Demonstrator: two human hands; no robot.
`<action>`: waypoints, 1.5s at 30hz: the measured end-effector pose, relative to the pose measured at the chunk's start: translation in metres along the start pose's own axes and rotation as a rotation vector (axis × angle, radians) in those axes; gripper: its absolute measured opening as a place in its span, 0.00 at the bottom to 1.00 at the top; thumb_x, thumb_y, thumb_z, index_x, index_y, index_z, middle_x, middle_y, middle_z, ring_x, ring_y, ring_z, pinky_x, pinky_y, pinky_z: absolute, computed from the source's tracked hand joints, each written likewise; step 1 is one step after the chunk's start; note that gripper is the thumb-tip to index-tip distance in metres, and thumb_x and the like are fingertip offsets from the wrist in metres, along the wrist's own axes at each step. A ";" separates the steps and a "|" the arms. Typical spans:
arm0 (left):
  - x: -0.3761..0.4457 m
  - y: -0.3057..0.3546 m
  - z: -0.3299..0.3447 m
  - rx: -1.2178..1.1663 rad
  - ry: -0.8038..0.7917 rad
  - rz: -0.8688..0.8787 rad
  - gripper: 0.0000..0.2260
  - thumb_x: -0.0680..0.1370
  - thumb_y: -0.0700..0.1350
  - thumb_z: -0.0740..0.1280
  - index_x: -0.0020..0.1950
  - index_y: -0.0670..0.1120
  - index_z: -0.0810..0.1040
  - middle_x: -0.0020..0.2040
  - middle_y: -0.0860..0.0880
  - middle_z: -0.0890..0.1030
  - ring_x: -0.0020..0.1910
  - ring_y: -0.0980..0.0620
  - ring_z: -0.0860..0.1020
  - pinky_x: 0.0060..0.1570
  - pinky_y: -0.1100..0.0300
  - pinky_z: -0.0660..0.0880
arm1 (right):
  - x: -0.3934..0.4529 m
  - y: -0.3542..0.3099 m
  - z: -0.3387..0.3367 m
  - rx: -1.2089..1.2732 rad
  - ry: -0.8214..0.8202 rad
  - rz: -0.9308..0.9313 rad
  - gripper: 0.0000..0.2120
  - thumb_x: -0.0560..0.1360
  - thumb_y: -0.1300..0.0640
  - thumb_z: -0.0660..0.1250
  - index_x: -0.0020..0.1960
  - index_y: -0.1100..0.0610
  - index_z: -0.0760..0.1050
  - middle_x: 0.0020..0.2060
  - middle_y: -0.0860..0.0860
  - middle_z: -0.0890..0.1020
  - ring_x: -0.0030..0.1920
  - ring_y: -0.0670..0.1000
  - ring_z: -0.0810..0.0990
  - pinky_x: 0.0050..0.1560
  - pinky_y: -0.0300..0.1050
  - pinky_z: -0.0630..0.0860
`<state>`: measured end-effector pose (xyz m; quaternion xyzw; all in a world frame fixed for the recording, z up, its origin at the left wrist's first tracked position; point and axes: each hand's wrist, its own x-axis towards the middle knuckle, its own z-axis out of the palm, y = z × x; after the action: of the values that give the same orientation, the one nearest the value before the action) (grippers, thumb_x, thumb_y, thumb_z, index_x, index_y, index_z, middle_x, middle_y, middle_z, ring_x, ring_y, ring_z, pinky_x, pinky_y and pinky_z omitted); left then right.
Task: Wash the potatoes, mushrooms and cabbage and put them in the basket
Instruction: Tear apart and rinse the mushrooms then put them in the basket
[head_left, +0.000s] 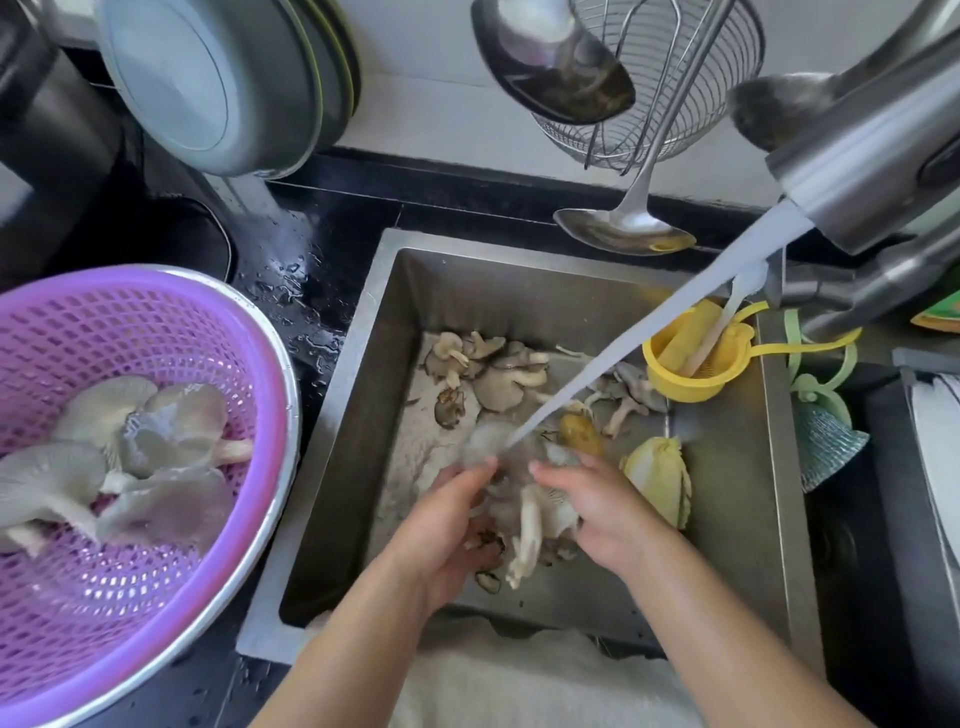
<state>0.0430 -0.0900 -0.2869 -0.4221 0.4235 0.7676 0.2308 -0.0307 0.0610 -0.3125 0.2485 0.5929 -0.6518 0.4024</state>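
**Both hands held an oyster mushroom cluster under the tap stream**

The left hand (441, 525) and the right hand (597, 509) were down in the steel sink (779, 467), fingers curled round one oyster mushroom cluster (530, 514) held between them. The left hand cupped it from the left, the right hand from the right, with the pale stems hanging down between the palms. The water stream (649, 353) slanted down from the tap head (862, 171), up and to the right of the hands, and landed on the cluster just beyond the fingertips; that spot was blurred.

Beyond the hands, at the far end of the sink floor, lay a heap of unwashed oyster mushrooms (493, 369), with a few more past the stream to the right. A potato (581, 434) sat just beyond the right hand's fingertips, and a piece of napa cabbage (662, 478) lay just beside the right hand on its outer side.

Well to the left of the left hand, on the wet black counter (311, 291), stood the purple plastic basket (171, 312), nested in a metal basin (283, 493). Several grey oyster mushrooms in the basket (140, 441) lay on its bottom.

Beyond and to the right of the right hand, a small yellow strainer (691, 374) hung at the sink's far right corner. On the wall beyond the hands hung a wire skimmer (670, 78) and a ladle (623, 228). Plates (218, 78) stood on edge far to the left, beyond the basket.
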 end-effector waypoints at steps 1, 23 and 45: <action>0.002 0.002 -0.001 0.000 -0.008 -0.002 0.14 0.83 0.53 0.68 0.66 0.48 0.79 0.47 0.49 0.86 0.42 0.51 0.84 0.47 0.52 0.76 | 0.002 0.003 0.004 0.009 -0.031 0.019 0.18 0.78 0.65 0.71 0.67 0.61 0.78 0.54 0.60 0.87 0.56 0.63 0.85 0.57 0.58 0.81; 0.042 0.001 0.006 0.269 0.301 0.201 0.04 0.81 0.44 0.69 0.51 0.48 0.84 0.49 0.48 0.87 0.52 0.48 0.82 0.48 0.55 0.75 | -0.014 -0.001 0.003 -0.641 0.512 -0.544 0.15 0.79 0.62 0.70 0.65 0.54 0.81 0.56 0.47 0.83 0.57 0.50 0.80 0.58 0.42 0.75; 0.035 -0.001 -0.001 -0.041 0.180 0.202 0.13 0.83 0.46 0.69 0.66 0.42 0.77 0.53 0.42 0.88 0.49 0.44 0.87 0.48 0.52 0.84 | -0.007 0.006 0.019 -0.690 0.334 -0.572 0.17 0.78 0.53 0.71 0.65 0.51 0.75 0.59 0.43 0.77 0.58 0.46 0.78 0.59 0.48 0.78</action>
<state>0.0251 -0.0902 -0.3173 -0.4488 0.4672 0.7545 0.1047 -0.0195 0.0446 -0.3072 0.0287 0.8758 -0.4526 0.1652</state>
